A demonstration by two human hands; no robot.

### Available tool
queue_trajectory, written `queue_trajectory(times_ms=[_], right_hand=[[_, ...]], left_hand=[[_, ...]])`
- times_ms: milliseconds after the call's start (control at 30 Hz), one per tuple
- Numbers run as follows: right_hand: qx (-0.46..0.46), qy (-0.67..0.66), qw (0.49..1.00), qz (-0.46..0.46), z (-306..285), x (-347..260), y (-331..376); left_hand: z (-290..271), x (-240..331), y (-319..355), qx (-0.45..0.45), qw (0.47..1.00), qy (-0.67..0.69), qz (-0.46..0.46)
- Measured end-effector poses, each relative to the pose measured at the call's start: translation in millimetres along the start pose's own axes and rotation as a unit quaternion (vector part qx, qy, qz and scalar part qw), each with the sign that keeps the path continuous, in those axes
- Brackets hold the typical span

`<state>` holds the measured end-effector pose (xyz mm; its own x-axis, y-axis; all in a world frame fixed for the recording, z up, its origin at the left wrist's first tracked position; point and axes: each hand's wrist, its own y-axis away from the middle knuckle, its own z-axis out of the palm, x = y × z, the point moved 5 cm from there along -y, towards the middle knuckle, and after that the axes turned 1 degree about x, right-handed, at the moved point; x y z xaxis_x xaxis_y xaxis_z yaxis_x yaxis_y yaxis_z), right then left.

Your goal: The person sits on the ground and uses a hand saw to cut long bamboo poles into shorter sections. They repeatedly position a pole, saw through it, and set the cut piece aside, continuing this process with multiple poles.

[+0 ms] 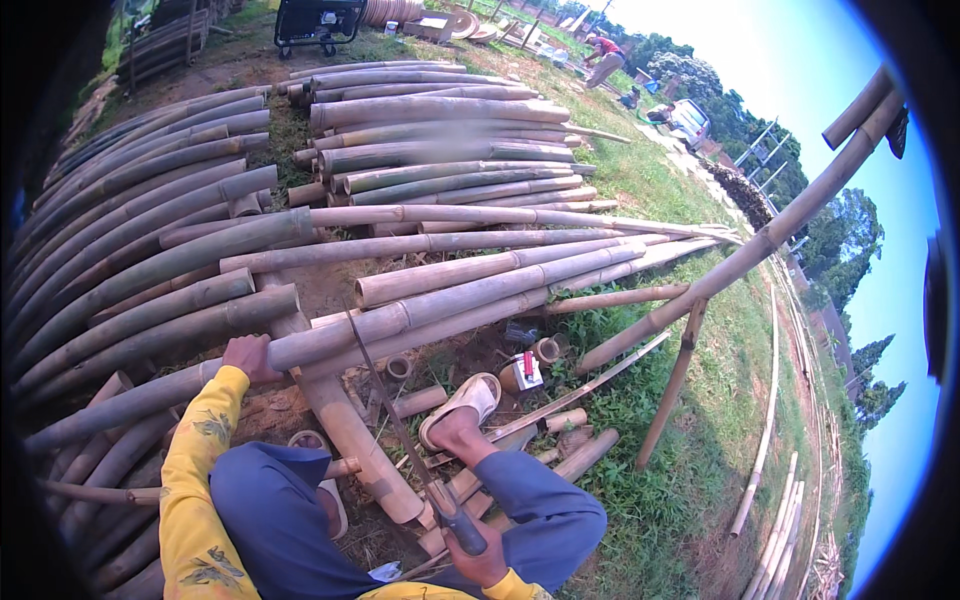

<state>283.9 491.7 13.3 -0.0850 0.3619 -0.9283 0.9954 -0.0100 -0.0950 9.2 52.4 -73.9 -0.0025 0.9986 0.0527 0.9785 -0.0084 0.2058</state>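
My left hand (252, 360) is wrapped round a long bamboo pole (450, 300) that runs from the lower left toward the upper right. In my right hand (480, 560), low in the view, is the dark handle of a handsaw (392, 405). Its narrow blade points up and away from me, and the far end crosses the pole to the right of my left hand. Whether the teeth have cut into the bamboo cannot be made out. A thick bamboo piece (350, 435) lies beneath the pole, between my feet.
Bamboo stacks lie at the left (150, 200) and far middle (430, 120). A slanted bamboo rail (740, 255) on a post (670, 400) stands at right. A small white box (526, 372) sits by my sandal (465, 405). Far off are a generator (320, 22) and a bending person (605, 58).
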Motion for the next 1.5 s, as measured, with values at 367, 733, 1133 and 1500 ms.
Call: queue_trajectory(times_ms=[367, 733, 1133, 1500], right_hand=[[-0.015, 0.053, 0.998, 0.03, -9.7, -2.4, 30.0], [-0.035, 0.024, 0.999, 0.022, 3.3, 11.0, 8.0], [-0.052, -0.009, 0.998, 0.034, 33.6, -3.8, -42.2], [-0.015, 0.014, 0.999, -0.05, 63.5, 23.0, -124.9]], left_hand=[[5.9, 5.8, -7.8, 0.009, 1.0, 0.0, 0.024], [4.1, 1.3, -7.1, 0.01, 1.0, 0.008, 0.019], [-8.9, 6.9, -1.8, -0.013, 1.0, -0.005, 0.002], [-13.6, 13.9, -10.6, -0.009, 1.0, -0.011, 0.01]])
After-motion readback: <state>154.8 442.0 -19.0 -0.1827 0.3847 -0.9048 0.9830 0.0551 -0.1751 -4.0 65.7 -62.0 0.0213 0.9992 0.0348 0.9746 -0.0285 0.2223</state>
